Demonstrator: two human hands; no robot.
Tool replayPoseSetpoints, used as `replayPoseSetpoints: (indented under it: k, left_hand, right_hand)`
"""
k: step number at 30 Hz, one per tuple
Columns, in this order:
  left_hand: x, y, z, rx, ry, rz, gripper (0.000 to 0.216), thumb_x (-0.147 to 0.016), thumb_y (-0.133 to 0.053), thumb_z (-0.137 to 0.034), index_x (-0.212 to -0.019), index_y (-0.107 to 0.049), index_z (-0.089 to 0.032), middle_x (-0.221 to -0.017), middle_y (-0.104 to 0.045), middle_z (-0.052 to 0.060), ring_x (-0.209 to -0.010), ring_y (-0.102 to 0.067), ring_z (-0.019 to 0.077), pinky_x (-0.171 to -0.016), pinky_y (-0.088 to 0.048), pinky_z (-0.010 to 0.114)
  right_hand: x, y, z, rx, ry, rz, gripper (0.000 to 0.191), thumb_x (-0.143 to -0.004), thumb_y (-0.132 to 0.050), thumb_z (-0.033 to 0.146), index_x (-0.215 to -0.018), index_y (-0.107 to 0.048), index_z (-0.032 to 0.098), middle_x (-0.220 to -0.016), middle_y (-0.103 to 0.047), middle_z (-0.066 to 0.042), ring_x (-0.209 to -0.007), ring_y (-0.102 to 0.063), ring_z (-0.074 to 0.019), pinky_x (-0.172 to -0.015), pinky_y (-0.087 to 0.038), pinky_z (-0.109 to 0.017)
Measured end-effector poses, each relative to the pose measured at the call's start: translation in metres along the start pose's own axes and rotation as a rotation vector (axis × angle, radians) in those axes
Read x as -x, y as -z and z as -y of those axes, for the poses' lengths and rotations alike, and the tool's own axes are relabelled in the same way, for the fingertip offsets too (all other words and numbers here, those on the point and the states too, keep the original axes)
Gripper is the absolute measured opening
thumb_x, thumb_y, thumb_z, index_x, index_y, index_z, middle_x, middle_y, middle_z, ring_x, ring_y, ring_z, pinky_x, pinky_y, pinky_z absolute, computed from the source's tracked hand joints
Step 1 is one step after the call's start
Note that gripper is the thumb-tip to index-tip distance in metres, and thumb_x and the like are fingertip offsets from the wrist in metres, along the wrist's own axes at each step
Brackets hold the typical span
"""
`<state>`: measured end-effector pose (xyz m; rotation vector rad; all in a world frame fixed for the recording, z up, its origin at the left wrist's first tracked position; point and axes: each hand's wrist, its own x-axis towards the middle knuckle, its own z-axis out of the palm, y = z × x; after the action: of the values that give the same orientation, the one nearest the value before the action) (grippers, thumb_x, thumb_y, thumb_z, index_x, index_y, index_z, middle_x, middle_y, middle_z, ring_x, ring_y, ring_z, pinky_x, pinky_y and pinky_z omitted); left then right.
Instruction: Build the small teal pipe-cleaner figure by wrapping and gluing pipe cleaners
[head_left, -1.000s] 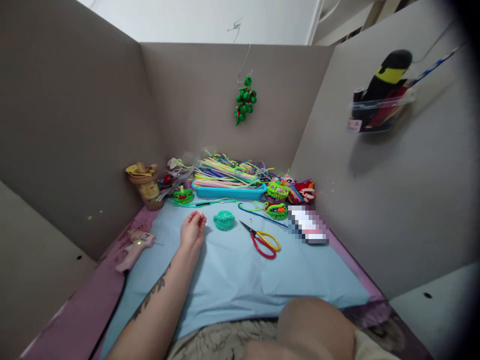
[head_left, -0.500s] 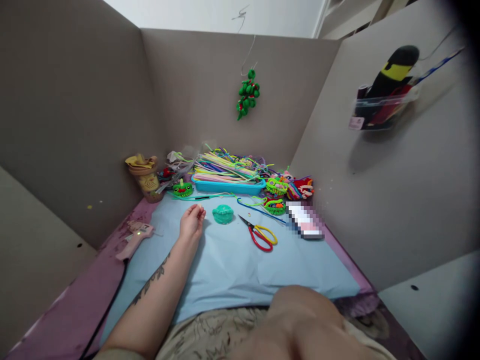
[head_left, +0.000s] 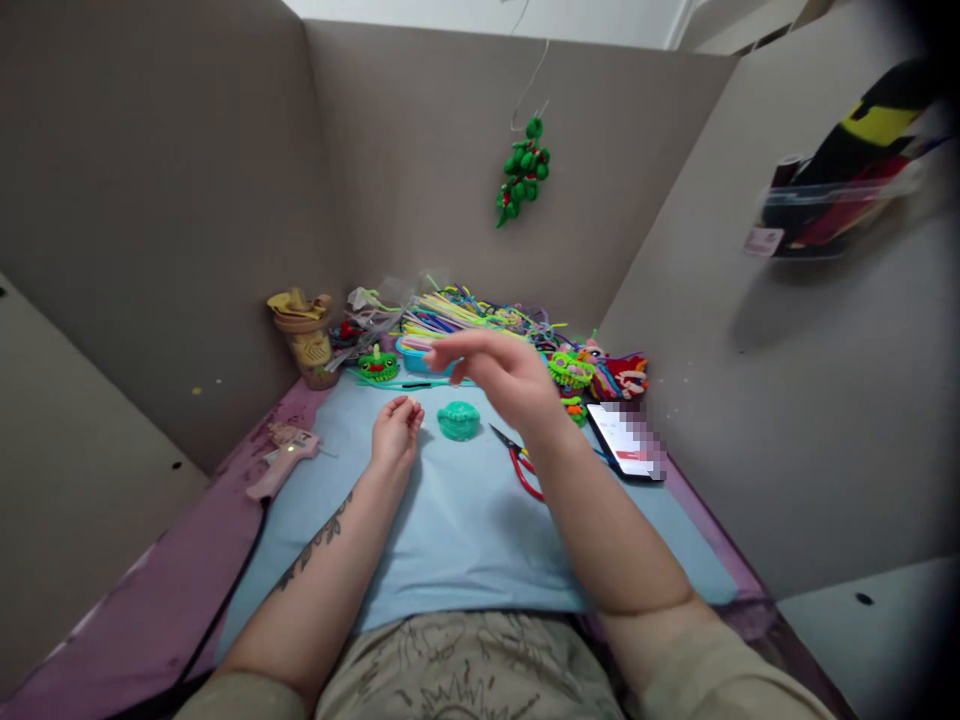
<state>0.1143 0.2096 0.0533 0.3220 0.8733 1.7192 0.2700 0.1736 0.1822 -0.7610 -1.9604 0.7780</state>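
Observation:
My left hand (head_left: 397,428) rests on the blue sheet (head_left: 465,540), its fingers pinched on something small and pale that I cannot make out. Just right of it lies a round teal fuzzy piece (head_left: 458,421), touched by neither hand. My right hand (head_left: 502,375) is raised over the work area, fingers stretched towards the left and apart, nothing in them. Behind its wrist lie scissors (head_left: 527,474) with red and yellow handles, partly covered. A small green frog-like head (head_left: 377,364) sits beyond my left hand.
A blue tray (head_left: 420,358) of pipe cleaners (head_left: 450,312) stands at the back. A pink glue gun (head_left: 285,465) lies left, a phone (head_left: 622,440) right. A cup (head_left: 311,345) stands back left. A clear holder (head_left: 817,215) hangs on the right panel.
My right hand has come up from near my body and reaches forward over the sheet, covering part of the tray and scissors. My left hand keeps its pinch. The view has shifted slightly.

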Motion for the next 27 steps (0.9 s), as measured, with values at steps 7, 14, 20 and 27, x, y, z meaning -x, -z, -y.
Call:
replayPoseSetpoints:
  k: [7, 14, 20, 27]
  left_hand:
    - [0.004, 0.002, 0.000, -0.017, 0.078, 0.016, 0.018, -0.068, -0.066, -0.009, -0.082, -0.057, -0.014, -0.064, -0.060, 0.000, -0.058, -0.058, 0.0068, -0.063, -0.050, 0.020]
    - [0.008, 0.001, 0.000, -0.008, 0.143, 0.007, 0.013, -0.070, -0.063, -0.006, -0.079, -0.058, -0.014, -0.064, -0.060, 0.001, -0.057, -0.058, 0.0067, -0.063, -0.050, 0.020]
    - [0.009, 0.001, 0.000, -0.019, 0.140, 0.018, 0.013, -0.071, -0.062, -0.005, -0.080, -0.059, -0.013, -0.064, -0.060, 0.001, -0.057, -0.058, 0.0059, -0.062, -0.050, 0.018]
    - [0.004, 0.002, 0.003, -0.059, 0.116, 0.038, 0.017, -0.069, -0.063, -0.004, -0.083, -0.058, -0.013, -0.064, -0.060, 0.001, -0.057, -0.058, 0.0060, -0.062, -0.050, 0.018]
  right_hand:
    - [-0.056, -0.011, -0.146, 1.053, -0.510, 0.348, 0.026, -0.085, -0.044, 0.015, -0.100, -0.065, 0.013, -0.101, -0.066, -0.015, -0.094, -0.061, -0.0248, -0.076, -0.044, -0.031]
    - [-0.049, -0.020, -0.156, 1.151, -0.491, 0.371, 0.028, -0.086, -0.041, 0.016, -0.107, -0.059, 0.015, -0.097, -0.065, -0.015, -0.091, -0.061, -0.0232, -0.074, -0.043, -0.031]
    - [-0.036, 0.006, -0.142, 1.130, -0.300, 0.090, 0.025, -0.087, -0.039, 0.023, -0.098, -0.062, 0.017, -0.108, -0.058, -0.013, -0.094, -0.056, -0.0211, -0.073, -0.041, -0.027]
    - [-0.009, 0.038, -0.147, 0.773, -0.184, -0.157, 0.018, -0.079, -0.045, 0.019, -0.080, -0.063, 0.016, -0.081, -0.061, -0.005, -0.082, -0.054, -0.0167, -0.075, -0.038, -0.025]
